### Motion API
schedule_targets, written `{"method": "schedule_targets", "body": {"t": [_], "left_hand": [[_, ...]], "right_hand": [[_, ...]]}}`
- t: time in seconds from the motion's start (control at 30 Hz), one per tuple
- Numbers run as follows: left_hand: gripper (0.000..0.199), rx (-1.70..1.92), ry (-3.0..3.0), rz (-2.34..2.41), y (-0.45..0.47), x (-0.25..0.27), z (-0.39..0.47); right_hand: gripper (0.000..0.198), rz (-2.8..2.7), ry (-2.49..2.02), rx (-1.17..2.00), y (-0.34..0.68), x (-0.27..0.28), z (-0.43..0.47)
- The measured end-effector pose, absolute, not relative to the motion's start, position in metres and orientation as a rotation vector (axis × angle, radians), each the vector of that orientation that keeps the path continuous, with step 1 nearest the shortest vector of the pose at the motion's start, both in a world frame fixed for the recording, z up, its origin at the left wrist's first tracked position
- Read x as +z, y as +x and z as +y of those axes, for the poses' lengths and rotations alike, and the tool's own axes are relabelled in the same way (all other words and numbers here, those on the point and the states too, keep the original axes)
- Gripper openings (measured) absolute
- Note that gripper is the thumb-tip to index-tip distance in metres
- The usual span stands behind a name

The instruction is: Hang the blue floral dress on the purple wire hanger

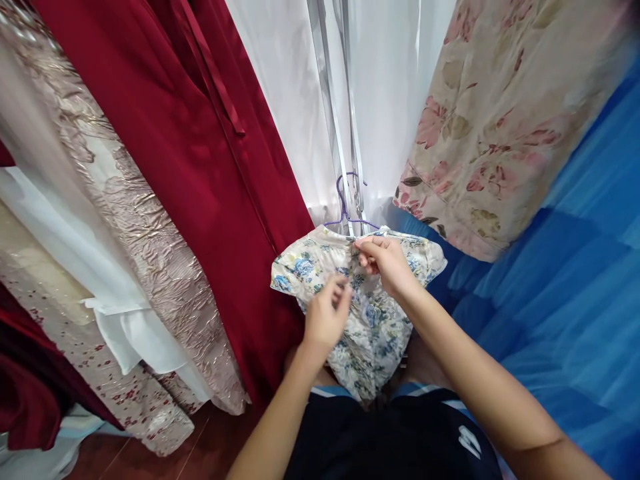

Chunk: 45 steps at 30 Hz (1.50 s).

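Observation:
A white blouse (pixel 373 333) with blue and green floral print hangs in front of me on a purple wire hanger (pixel 343 200). At the middle of its neckline, my right hand (pixel 385 263) is closed, with thumb and forefinger pinching the collar edge. Lower and to the left is my left hand (pixel 327 312), over the blouse's front. Its half-curled fingers are slightly blurred, and a gap shows between the thumb and forefinger, with no cloth visible between them. The hanger's hook is near the lower end of a metal rail.
A red satin garment (pixel 215 167) hangs close on the left, beside a pink textured garment (pixel 165 233). Behind the metal rail (pixel 333 100) is white cloth (pixel 390 100). On the right hang a pink floral garment (pixel 480 147) and blue sheer fabric (pixel 565 320). Reddish floor tiles (pixel 200 443) show below.

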<state>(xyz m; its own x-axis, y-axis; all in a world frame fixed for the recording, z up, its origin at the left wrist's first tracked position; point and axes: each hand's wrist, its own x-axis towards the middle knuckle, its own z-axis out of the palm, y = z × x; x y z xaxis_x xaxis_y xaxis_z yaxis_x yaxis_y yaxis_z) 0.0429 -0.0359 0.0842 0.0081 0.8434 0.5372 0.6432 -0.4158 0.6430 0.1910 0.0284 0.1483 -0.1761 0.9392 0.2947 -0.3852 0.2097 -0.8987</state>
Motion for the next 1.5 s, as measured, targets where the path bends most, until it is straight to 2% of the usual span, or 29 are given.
{"method": "schedule_targets", "body": {"t": [0.07,0.2,0.27,0.43,0.57,0.7,0.8,0.93,1.03,1.13,1.27,1.3,1.4,1.5], "left_hand": [[0.039,1.596,2.099,1.457,0.033,0.118,-0.019],[0.018,1.429,2.405,1.356,0.032,0.163,0.01],[0.022,1.467,2.406,1.327,0.036,0.172,0.018],[0.021,2.018,2.057,1.28,0.015,0.187,0.027],[0.024,2.264,1.717,1.352,-0.04,0.176,0.043],[0.027,2.528,1.128,1.471,-0.077,0.124,0.056],[0.036,2.37,0.871,1.423,-0.073,0.077,0.059],[0.043,2.021,0.956,1.322,-0.038,0.033,0.048],[0.041,1.79,1.07,1.203,-0.002,0.023,0.031],[0.034,1.663,1.262,1.11,0.032,0.032,0.01],[0.026,1.463,1.611,1.051,0.071,0.058,-0.017],[0.024,1.418,1.71,1.052,0.079,0.063,-0.023],[0.024,1.321,1.974,1.037,0.091,0.069,-0.032],[0.045,1.055,1.905,0.88,0.086,0.052,-0.033]], "right_hand": [[0.02,-1.251,-0.63,1.285,0.189,0.147,0.027],[0.023,-1.286,-0.654,1.231,0.18,0.14,0.033],[0.024,-1.293,-0.678,1.201,0.176,0.13,0.039],[0.024,-1.311,-0.744,1.214,0.176,0.096,0.036],[0.027,-1.322,-0.764,1.228,0.191,0.081,0.021],[0.024,-1.376,-0.805,1.22,0.204,0.067,0.011],[0.023,-1.34,-0.86,1.227,0.209,0.042,0.01],[0.032,-1.254,-0.958,1.193,0.222,-0.001,0.012],[0.031,-1.28,-1.012,1.189,0.233,-0.024,0.008],[0.02,-1.388,-1.022,1.186,0.237,-0.026,-0.004],[0.056,-1.691,-0.795,1.093,0.229,-0.003,-0.026],[0.054,-1.737,-0.742,1.118,0.227,0.003,-0.03],[0.027,-1.774,-0.714,1.222,0.227,0.019,-0.04],[0.017,-1.881,-0.761,1.256,0.248,0.033,-0.048]]}}
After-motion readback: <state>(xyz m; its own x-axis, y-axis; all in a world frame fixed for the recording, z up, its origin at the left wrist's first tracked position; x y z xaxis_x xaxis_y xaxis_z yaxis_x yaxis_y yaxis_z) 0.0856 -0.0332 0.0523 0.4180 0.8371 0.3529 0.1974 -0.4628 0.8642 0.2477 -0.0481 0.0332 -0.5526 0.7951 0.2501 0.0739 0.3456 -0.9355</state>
